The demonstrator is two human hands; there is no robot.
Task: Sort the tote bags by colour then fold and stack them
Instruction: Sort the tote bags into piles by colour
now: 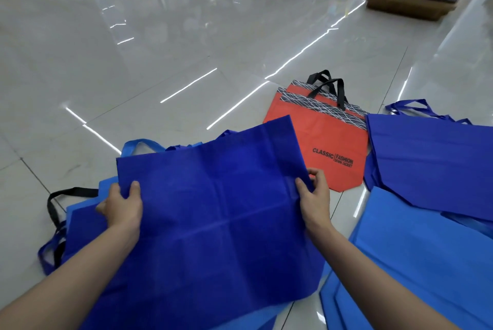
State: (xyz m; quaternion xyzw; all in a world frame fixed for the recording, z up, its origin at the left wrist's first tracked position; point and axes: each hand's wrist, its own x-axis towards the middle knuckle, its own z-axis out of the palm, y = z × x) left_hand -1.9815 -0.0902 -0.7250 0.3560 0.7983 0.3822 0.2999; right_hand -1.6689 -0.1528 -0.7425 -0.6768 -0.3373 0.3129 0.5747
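Note:
A dark blue tote bag [213, 209] is held up flat in front of me, with fold creases across it. My left hand [124, 204] grips its left edge, thumb on the front. My right hand [313, 193] pinches its right edge. Under and behind it lies a heap of light blue bags [85, 204] with a light blue handle [138, 144] and black straps. An orange bag [328, 142] with black handles and printed lettering lies flat on the floor beyond. At the right lie dark blue bags [432, 158] and, nearer me, light blue bags [416, 257].
The bags lie on a glossy pale tiled floor [133, 62]. Two low wooden display stands [410, 6] with packaged goods are at the far end, one at the top centre and one at the top right.

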